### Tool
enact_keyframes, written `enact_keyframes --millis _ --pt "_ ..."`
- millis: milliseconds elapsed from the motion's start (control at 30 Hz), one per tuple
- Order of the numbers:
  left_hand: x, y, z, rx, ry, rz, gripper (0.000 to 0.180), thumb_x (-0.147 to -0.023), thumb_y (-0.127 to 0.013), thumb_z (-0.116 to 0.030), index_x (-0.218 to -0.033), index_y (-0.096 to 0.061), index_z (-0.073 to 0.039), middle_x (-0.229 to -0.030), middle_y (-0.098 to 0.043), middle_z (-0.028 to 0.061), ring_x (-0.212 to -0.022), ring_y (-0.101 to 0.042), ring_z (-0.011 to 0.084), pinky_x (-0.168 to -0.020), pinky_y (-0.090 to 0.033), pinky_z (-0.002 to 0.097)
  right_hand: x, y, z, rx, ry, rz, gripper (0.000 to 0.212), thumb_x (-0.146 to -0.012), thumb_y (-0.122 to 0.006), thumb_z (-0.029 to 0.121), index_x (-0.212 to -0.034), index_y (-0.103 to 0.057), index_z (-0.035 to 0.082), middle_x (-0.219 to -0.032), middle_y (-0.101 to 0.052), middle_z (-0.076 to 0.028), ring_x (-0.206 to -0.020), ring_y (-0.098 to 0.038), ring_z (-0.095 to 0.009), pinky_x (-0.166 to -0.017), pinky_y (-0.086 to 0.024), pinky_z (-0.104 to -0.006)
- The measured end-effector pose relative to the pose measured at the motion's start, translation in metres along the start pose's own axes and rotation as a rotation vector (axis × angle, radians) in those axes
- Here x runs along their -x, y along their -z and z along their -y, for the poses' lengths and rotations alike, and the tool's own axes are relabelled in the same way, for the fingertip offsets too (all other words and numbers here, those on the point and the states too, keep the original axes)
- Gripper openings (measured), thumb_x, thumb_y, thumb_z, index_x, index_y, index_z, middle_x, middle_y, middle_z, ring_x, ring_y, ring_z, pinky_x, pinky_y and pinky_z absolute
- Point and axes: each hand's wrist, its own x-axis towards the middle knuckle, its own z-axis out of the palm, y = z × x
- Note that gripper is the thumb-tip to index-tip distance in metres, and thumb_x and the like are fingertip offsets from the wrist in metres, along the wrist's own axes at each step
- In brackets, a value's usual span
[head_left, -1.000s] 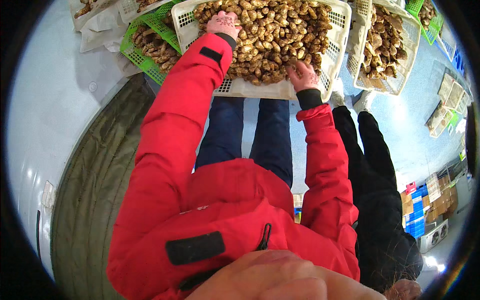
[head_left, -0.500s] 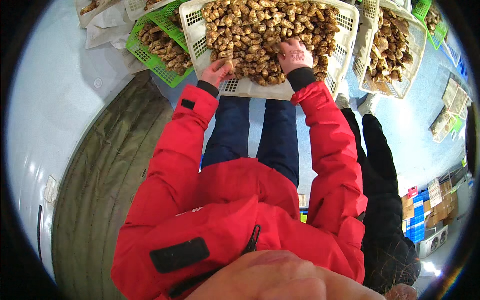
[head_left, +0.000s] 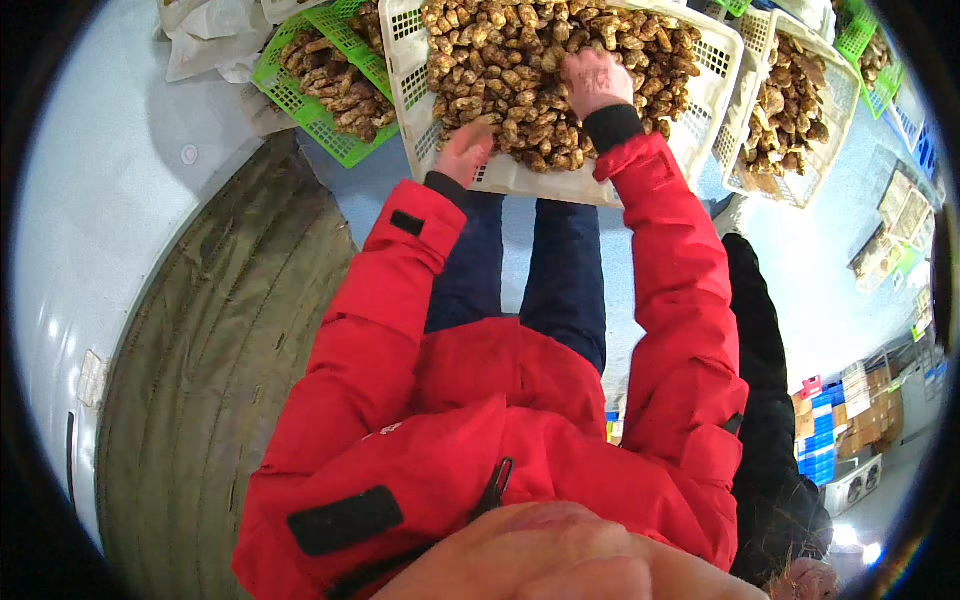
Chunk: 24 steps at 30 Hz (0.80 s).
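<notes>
head view: at the top centre of the frame, a white perforated crate [head_left: 545, 186] holds a broad heap of brown knobbly pieces [head_left: 505, 85]. the right hand [head_left: 598, 84], upper centre, lies over the heap with fingers bent down among the pieces; its fingertips are hidden, so i cannot tell whether they grasp one. the left hand [head_left: 463, 155], at the lower left corner of the crate, has its fingers curled beside the heap's edge; it is blurred, and i cannot tell whether anything is pinched there. a green basket [head_left: 352, 150] with longer brown pieces [head_left: 335, 85] sits just left of the crate, and another white crate [head_left: 748, 48] with larger brown chunks [head_left: 785, 110] stands upper right. a quilted olive cloth [head_left: 215, 320] spreads down the left, while a person in black [head_left: 765, 400] shows lower right.
</notes>
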Motion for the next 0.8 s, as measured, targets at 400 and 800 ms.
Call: enact_keyframes --millis 400,800 --pt "0.004 -0.010 -0.020 0.006 0.189 -0.048 0.037 -0.083 -0.050 -0.024 -0.113 -0.045 -0.003 -0.101 -0.055 0.0080 -0.091 -0.054 0.0183 -0.079 -0.045 0.0317 -0.069 0.017 0.015 -0.074 -0.178 -0.209 0.018 -0.075 -0.048 0.014 -0.092 -0.053 0.012 -0.088 -0.052 -0.010 -0.077 -0.055 -0.025 -0.058 -0.047 -0.0357" --pt "0.001 -0.031 -0.032 -0.007 0.213 0.001 0.037 -0.084 -0.048 -0.023 -0.114 -0.044 -0.002 -0.106 -0.053 0.0111 -0.094 -0.053 0.0211 -0.080 -0.045 0.0332 -0.071 0.022 0.004 -0.006 -0.169 -0.155 0.021 -0.077 -0.043 0.011 -0.097 -0.046 0.006 -0.088 -0.055 -0.009 -0.080 -0.058 -0.020 -0.059 -0.047 -0.0309"
